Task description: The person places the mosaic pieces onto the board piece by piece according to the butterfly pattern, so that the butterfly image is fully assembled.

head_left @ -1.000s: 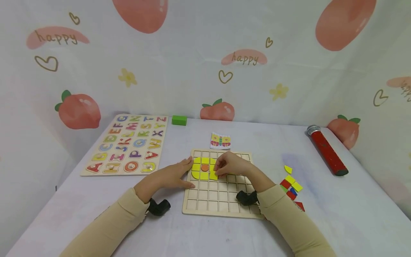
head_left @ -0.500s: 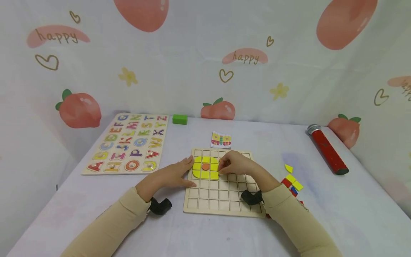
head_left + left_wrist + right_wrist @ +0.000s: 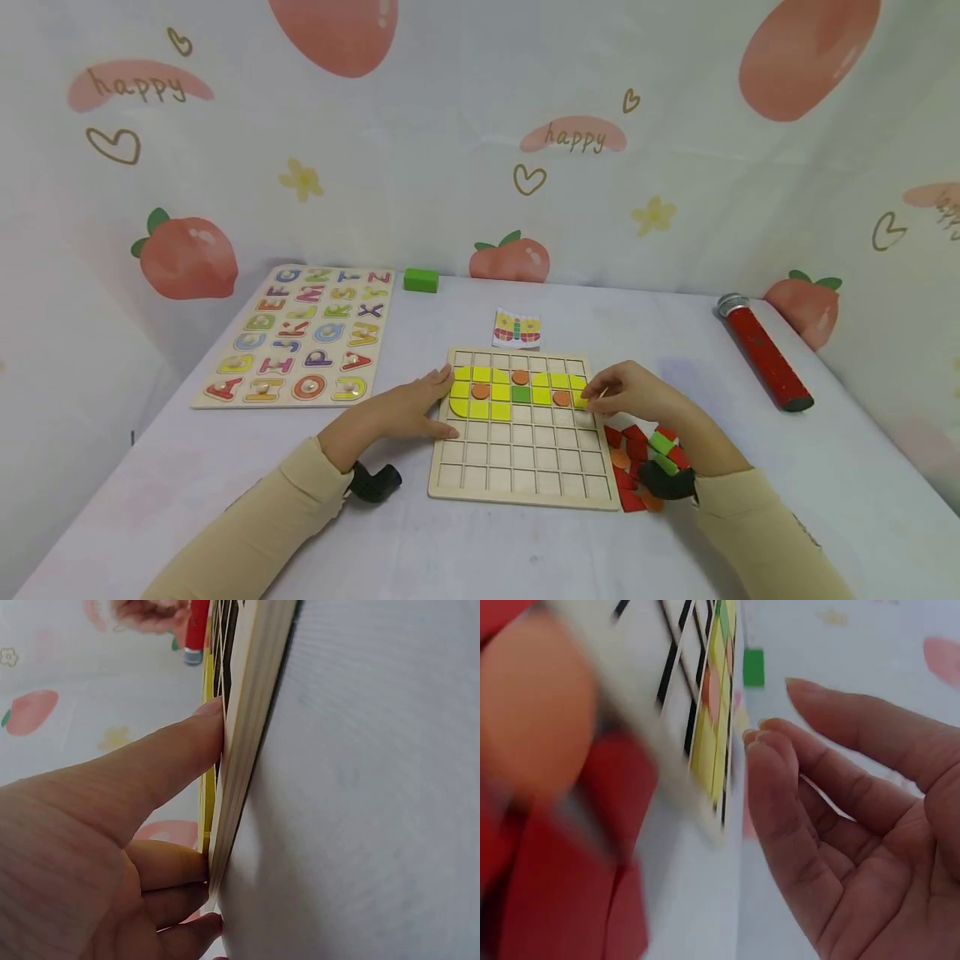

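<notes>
A wooden grid board lies flat, with square and rounded yellow tiles in its upper rows. Among them are orange discs and a green square tile. My left hand rests on the board's left edge, thumb and fingers spread along it; in the left wrist view the thumb presses the rim. My right hand is by the board's right edge, fingertips close to the rightmost yellow tile. Its thumb and loosely bent fingers stand apart, holding nothing visible.
Loose red, green and orange pieces lie right of the board, partly under my right arm. A butterfly picture card sits behind it. Farther out are an alphabet puzzle, a green block and a red microphone.
My right hand has set a yellow tile into the left group, then moved right to the board's right edge, uncovering the middle and right tiles. My left hand has stayed put.
</notes>
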{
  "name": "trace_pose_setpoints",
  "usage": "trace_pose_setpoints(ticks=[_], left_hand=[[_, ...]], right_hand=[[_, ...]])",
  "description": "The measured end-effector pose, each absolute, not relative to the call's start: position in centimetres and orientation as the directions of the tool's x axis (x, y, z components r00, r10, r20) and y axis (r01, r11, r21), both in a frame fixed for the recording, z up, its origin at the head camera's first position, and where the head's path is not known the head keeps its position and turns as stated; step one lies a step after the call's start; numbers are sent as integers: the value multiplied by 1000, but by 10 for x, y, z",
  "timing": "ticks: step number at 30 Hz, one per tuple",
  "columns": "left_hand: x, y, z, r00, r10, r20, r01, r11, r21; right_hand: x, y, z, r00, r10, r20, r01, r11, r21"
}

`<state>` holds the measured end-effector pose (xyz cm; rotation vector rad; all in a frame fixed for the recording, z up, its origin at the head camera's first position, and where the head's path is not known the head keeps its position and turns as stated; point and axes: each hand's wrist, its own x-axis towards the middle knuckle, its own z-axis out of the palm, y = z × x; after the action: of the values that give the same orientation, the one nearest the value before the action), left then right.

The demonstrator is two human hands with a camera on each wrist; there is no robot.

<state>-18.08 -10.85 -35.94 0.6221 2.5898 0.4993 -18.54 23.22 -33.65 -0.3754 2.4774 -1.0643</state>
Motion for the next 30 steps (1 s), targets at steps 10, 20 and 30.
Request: trace_pose_setpoints(ticks=[10,20,30], left_hand=[[-183,-108,-362,-805,504,-315,345,828,442],[-183,-109,-361,-800,514,-310,362,825,433],[-184,-108,-360,-798,511,-320,356,827,435]], right_hand=[[-164,282,-339,-897,-306,-319,39,664,-747],[-139,308,-351,-905,-250,-343,72,707,-704],[-134,318,-361,-913,-254,-321,23,751,-660]])
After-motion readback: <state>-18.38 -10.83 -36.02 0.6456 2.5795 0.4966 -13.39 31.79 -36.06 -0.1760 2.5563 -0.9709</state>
